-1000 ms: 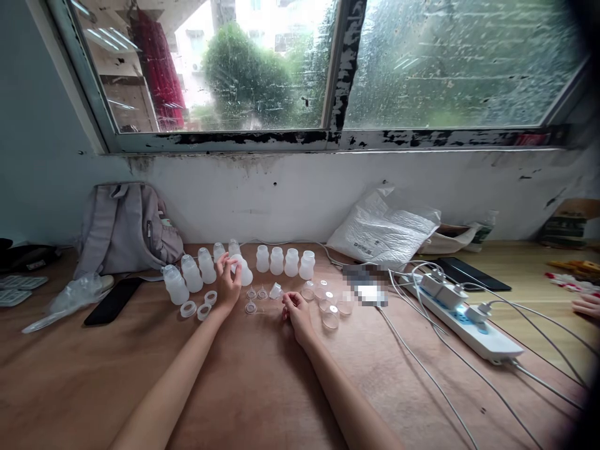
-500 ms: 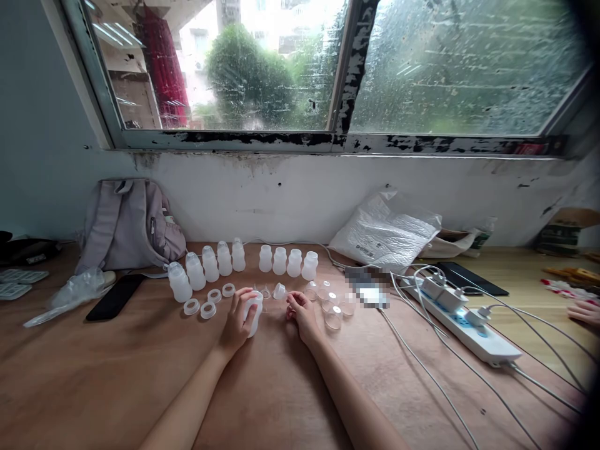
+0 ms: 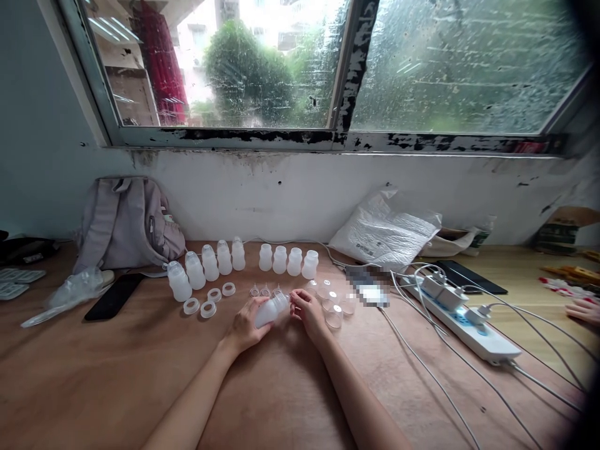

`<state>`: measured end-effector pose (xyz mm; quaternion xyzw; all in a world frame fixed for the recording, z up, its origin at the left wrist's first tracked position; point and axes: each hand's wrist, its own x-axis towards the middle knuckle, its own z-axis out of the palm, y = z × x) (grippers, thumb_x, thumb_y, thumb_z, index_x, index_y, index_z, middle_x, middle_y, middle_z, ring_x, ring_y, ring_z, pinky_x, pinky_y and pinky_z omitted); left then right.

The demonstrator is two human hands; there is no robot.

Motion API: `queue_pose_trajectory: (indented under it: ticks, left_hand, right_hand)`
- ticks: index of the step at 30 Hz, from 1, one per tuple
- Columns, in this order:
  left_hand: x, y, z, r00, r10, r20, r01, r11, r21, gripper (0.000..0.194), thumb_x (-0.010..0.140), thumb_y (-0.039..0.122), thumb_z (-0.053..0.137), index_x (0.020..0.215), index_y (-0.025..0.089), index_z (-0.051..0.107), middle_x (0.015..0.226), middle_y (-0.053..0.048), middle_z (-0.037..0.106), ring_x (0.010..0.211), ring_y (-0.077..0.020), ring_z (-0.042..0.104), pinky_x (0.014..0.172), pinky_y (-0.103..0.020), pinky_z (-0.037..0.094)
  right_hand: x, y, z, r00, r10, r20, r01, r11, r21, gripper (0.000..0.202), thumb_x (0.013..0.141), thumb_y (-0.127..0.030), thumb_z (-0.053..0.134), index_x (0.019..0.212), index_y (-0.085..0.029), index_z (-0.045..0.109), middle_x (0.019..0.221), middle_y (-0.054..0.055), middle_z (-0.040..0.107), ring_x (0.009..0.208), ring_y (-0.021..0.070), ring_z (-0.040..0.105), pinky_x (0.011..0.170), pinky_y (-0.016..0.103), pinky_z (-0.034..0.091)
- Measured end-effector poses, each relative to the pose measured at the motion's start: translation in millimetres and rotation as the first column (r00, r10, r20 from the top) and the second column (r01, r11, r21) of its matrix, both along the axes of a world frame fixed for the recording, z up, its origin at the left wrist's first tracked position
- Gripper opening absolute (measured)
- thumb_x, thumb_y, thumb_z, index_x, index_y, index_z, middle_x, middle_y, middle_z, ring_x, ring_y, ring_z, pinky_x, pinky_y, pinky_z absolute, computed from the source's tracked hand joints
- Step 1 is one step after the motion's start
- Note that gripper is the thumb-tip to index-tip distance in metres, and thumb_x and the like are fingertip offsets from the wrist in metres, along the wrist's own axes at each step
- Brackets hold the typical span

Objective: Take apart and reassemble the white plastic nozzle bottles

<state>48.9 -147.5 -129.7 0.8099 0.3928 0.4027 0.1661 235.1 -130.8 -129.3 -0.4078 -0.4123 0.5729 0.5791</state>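
Observation:
My left hand [image 3: 249, 324] is wrapped round a frosted white baby bottle [image 3: 266, 314], which leans over with its mouth to the right. Close to that mouth, my right hand [image 3: 304, 309] has its fingertips pinched together; whatever they hold is too small or hidden to make out. Just behind the bottle stand clear bottle nipples [image 3: 254, 290], one partly covered by it. White collar rings [image 3: 208, 309] lie to the left of my left hand. Clear domed caps [image 3: 333, 316] sit right of my right hand.
Capped bottles [image 3: 179, 282] stand back left, and open bottles [image 3: 294, 262] back centre. A black phone [image 3: 115, 298], plastic bag [image 3: 77, 295] and backpack [image 3: 127, 222] are left. Right are a power strip [image 3: 469, 320], cables and a silvery pouch [image 3: 384, 228]. Another person's hand [image 3: 584, 310] shows far right.
My left hand has tipped the bottle from upright to leaning right, bringing its mouth close to my right fingertips. My right hand has shifted slightly right and stays pinched.

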Motion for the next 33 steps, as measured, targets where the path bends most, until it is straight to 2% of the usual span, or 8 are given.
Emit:
queue_pose_trajectory:
  ticks: [8,12,16,22,28,33]
  left_hand:
    - [-1.0,-0.8,0.6,1.0,-0.005,0.002,0.005,1.0,0.027,0.047,0.068,0.022,0.059,0.113,0.024,0.044,0.11,-0.006,0.055,0.102,-0.0218,0.051,0.088,-0.037,0.042]
    - [-2.4,-0.9,0.6,0.999,-0.033,-0.016,0.033,0.999,0.035,0.048,0.068,0.022,0.06,0.113,0.024,0.044,0.111,-0.006,0.055,0.102,-0.0215,0.051,0.089,-0.036,0.042]
    - [-4.1,-3.1,4.0,0.994,-0.098,-0.056,0.1,0.995,0.022,0.047,0.067,0.023,0.061,0.112,0.023,0.046,0.108,-0.005,0.057,0.099,-0.0211,0.053,0.086,-0.034,0.043]
    - [-3.6,-4.5,4.2,0.995,-0.094,-0.015,0.094,0.995,-0.014,0.049,0.066,0.022,0.061,0.112,0.022,0.045,0.111,-0.005,0.056,0.099,-0.0211,0.053,0.086,-0.035,0.043]
    - [-3.5,-2.5,1.4,0.998,-0.057,0.033,0.058,0.998,-0.01,0.049,0.066,0.022,0.061,0.112,0.022,0.045,0.11,-0.005,0.057,0.098,-0.0203,0.054,0.086,-0.034,0.044]
    - [-3.8,-2.9,3.2,0.998,-0.054,0.03,0.054,0.998,-0.015,0.047,0.066,0.023,0.061,0.111,0.022,0.047,0.11,-0.006,0.056,0.099,-0.0206,0.054,0.085,-0.033,0.044]
  right_hand:
    - [-2.7,-1.5,3.5,0.997,-0.049,0.068,0.045,0.998,0.053,0.028,0.066,-0.04,0.063,0.061,-0.019,0.045,0.048,-0.007,0.042,0.038,0.0058,0.037,0.04,0.019,0.032]
    - [-4.7,-1.8,3.6,0.989,-0.093,0.114,0.085,0.994,0.072,0.038,0.064,-0.042,0.063,0.052,-0.02,0.035,0.041,-0.01,0.03,0.032,0.0044,0.025,0.034,0.019,0.021]
    - [-5.5,-2.1,1.8,0.991,-0.089,0.104,0.083,0.995,0.058,0.044,0.063,-0.044,0.063,0.049,-0.021,0.028,0.038,-0.01,0.026,0.031,0.0042,0.022,0.033,0.02,0.015]
    - [-4.9,-2.7,1.5,0.996,-0.055,0.075,0.049,0.996,0.079,0.04,0.067,-0.043,0.061,0.05,-0.02,0.033,0.042,-0.009,0.033,0.033,0.0049,0.028,0.035,0.02,0.023]
    - [-3.5,-2.1,2.8,0.966,-0.146,0.212,0.107,0.977,0.185,0.03,0.069,-0.042,0.06,0.056,-0.019,0.045,0.048,-0.006,0.042,0.038,0.0076,0.039,0.037,0.021,0.03]
    - [-3.1,-1.8,2.3,0.971,-0.128,0.201,0.089,0.978,0.189,0.024,0.07,-0.041,0.059,0.063,-0.019,0.052,0.054,-0.005,0.047,0.041,0.0084,0.042,0.04,0.022,0.034]
